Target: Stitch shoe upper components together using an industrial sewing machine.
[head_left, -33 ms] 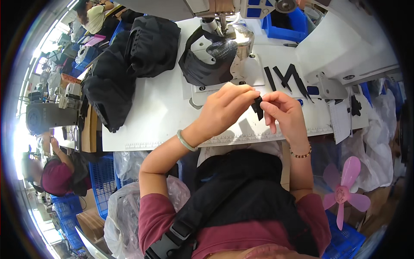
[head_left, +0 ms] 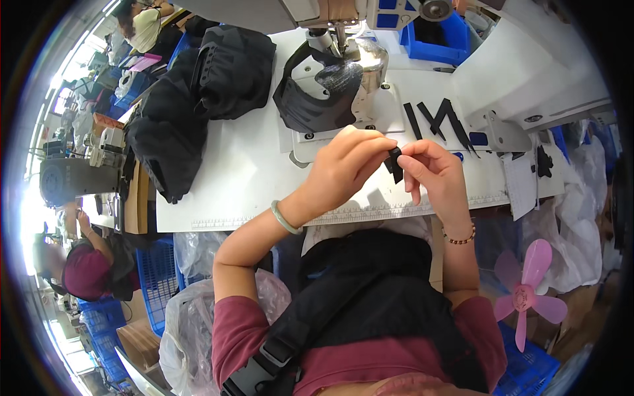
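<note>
Between the fingertips of both hands is a short black strip (head_left: 397,170), held just above the near part of the white table. My left hand (head_left: 349,160) pinches its upper end, with the fingers bent over it. My right hand (head_left: 436,173) grips it from the other side between thumb and forefinger, the other fingers curled. Beyond the hands, a black curved fabric piece (head_left: 316,111) with a cut-out opening lies under the needle area of a sewing machine (head_left: 343,14). Several loose black strips (head_left: 432,122) lie to the right of the machine's plate.
Black fabric pieces (head_left: 234,72) are heaped on the left of the table (head_left: 244,168). A blue bin (head_left: 436,43) stands at the back right. A ruler strip (head_left: 356,216) runs along the near edge. Right of my body is a pink fan (head_left: 525,298). Other people work at the far left.
</note>
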A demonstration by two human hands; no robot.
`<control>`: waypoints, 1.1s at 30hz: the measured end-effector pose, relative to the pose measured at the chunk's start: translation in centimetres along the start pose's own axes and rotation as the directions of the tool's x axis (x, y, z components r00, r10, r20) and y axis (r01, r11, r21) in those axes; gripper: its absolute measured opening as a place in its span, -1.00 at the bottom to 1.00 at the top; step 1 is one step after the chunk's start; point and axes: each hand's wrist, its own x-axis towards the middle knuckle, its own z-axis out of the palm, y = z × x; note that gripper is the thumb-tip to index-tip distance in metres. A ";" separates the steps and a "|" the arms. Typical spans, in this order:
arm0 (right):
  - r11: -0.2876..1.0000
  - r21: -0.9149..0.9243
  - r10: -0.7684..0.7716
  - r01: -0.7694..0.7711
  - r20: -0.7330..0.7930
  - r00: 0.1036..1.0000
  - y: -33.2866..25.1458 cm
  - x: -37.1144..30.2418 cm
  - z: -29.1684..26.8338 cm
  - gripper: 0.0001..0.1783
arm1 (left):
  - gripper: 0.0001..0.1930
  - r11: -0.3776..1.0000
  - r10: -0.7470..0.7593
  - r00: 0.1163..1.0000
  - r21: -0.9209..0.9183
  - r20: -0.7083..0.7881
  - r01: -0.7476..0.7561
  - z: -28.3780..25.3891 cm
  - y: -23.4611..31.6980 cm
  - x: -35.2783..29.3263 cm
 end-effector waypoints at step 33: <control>0.927 -0.043 -0.374 0.371 -0.141 0.917 1.0 1.2 3.6 -0.84 | -0.93 0.295 -0.722 0.688 -0.866 0.074 0.403 0.1 2.7 0.3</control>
